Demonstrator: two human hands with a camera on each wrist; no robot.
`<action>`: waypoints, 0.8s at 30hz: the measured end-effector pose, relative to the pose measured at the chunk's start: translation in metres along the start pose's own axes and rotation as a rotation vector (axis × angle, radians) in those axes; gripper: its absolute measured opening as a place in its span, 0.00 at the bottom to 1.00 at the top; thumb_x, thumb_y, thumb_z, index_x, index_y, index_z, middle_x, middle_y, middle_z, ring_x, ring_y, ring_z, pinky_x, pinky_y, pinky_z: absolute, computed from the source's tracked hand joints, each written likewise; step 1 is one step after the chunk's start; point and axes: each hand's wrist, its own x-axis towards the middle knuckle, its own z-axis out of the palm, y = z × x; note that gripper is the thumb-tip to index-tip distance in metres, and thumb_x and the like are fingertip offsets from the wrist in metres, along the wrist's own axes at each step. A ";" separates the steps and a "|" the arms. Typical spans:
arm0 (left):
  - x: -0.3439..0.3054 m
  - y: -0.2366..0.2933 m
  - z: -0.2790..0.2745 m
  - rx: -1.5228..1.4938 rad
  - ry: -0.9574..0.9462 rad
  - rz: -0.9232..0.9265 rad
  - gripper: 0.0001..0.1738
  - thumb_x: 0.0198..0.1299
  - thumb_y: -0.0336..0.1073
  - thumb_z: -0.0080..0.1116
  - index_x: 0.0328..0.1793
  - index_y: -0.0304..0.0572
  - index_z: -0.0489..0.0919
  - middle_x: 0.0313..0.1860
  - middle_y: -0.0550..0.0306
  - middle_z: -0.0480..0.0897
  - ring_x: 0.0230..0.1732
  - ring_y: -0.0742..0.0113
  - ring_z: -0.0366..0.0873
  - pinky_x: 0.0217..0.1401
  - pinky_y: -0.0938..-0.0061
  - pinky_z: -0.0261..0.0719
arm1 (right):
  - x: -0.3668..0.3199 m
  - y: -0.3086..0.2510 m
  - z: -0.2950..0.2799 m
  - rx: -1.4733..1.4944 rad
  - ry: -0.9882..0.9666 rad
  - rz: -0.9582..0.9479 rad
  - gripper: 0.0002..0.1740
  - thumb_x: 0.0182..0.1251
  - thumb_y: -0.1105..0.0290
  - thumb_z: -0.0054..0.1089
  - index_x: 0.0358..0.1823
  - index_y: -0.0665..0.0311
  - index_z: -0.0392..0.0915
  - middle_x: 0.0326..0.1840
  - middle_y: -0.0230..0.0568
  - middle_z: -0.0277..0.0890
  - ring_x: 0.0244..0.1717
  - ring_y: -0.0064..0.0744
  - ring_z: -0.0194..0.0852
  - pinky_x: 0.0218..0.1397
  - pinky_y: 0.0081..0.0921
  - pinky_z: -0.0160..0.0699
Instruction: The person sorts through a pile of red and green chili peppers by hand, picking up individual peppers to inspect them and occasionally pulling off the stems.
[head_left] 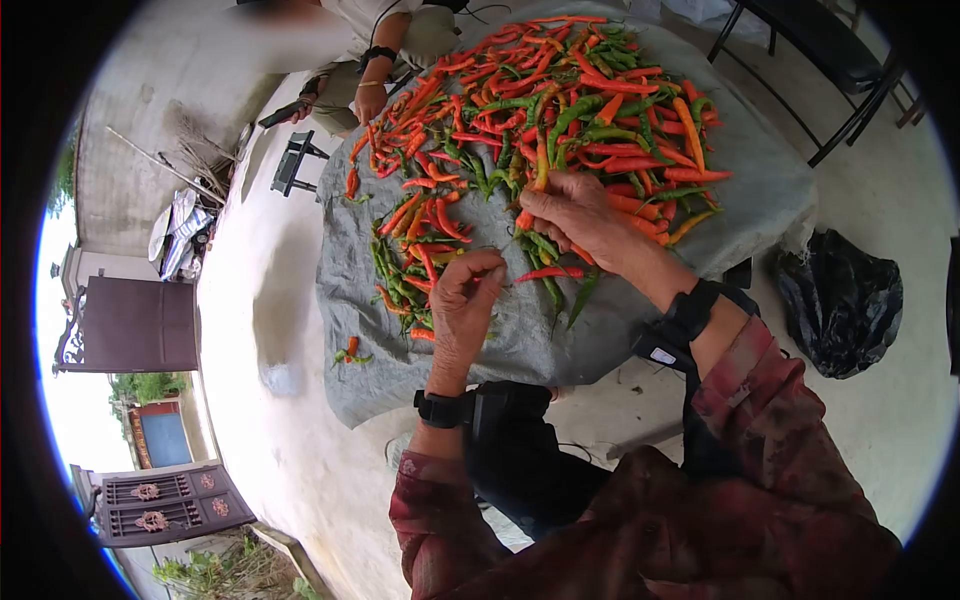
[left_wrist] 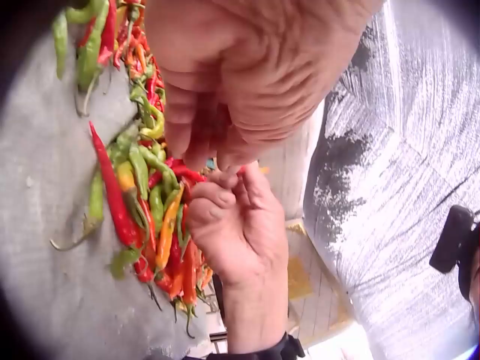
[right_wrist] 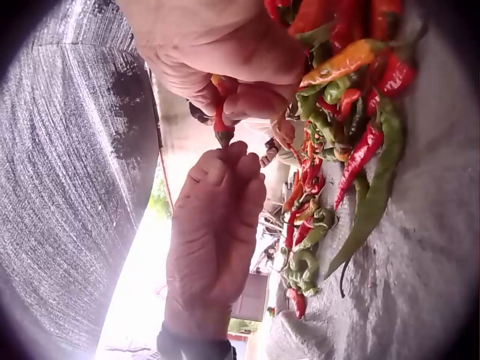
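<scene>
My right hand [head_left: 585, 222] grips a red chili pepper [right_wrist: 220, 120] above the heap, with the pepper's stem end pointing toward my left hand [head_left: 464, 312]. In the right wrist view, the left fingertips meet this stem and pinch it between bent fingers and thumb. Most of the pepper is hidden inside the right hand. A yellow-orange chili pepper [head_left: 541, 170] shows right at the right fingers in the head view. Under both hands, red, green and orange chili peppers [head_left: 610, 160] lie piled on a grey cloth [head_left: 590, 345]. A smaller group of peppers [head_left: 405, 285] lies beside the left hand.
Another person's hand [head_left: 370, 102] reaches to the far left edge of the heap. A small dark stool [head_left: 297, 162] stands left of the cloth. To the right are a black plastic bag [head_left: 838, 305] on the floor and a black chair [head_left: 815, 45].
</scene>
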 end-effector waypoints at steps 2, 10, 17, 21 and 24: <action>0.013 -0.011 -0.029 0.087 0.095 -0.033 0.07 0.58 0.29 0.58 0.42 0.37 0.79 0.40 0.59 0.79 0.40 0.74 0.74 0.43 0.78 0.74 | 0.008 0.005 -0.009 0.327 0.070 -0.074 0.16 0.66 0.57 0.56 0.40 0.64 0.76 0.27 0.33 0.76 0.20 0.15 0.67 0.24 0.14 0.68; 0.102 -0.082 -0.107 0.779 0.130 -0.144 0.32 0.51 0.51 0.63 0.56 0.35 0.72 0.52 0.42 0.76 0.56 0.46 0.71 0.56 0.58 0.69 | 0.003 0.015 0.013 0.118 -0.056 0.145 0.16 0.67 0.59 0.56 0.44 0.64 0.76 0.24 0.29 0.74 0.18 0.12 0.64 0.18 0.12 0.66; 0.131 -0.108 -0.099 0.799 0.024 -0.324 0.37 0.42 0.53 0.68 0.55 0.38 0.73 0.55 0.41 0.75 0.55 0.44 0.72 0.57 0.58 0.70 | 0.004 0.007 0.010 -0.069 -0.127 0.155 0.15 0.66 0.61 0.57 0.43 0.67 0.75 0.23 0.31 0.72 0.17 0.11 0.62 0.19 0.11 0.64; 0.134 -0.079 -0.050 0.814 0.119 -0.246 0.30 0.42 0.45 0.67 0.53 0.43 0.75 0.49 0.44 0.78 0.51 0.48 0.75 0.53 0.61 0.73 | 0.004 0.003 0.009 -0.123 -0.119 0.134 0.14 0.65 0.61 0.57 0.43 0.66 0.76 0.23 0.31 0.72 0.17 0.11 0.62 0.19 0.10 0.62; 0.112 -0.057 -0.016 0.749 0.139 -0.019 0.26 0.45 0.40 0.65 0.52 0.43 0.76 0.48 0.45 0.78 0.51 0.49 0.75 0.51 0.61 0.74 | 0.001 0.002 0.008 -0.154 -0.122 0.106 0.14 0.65 0.61 0.57 0.43 0.66 0.76 0.23 0.30 0.72 0.17 0.11 0.61 0.19 0.10 0.62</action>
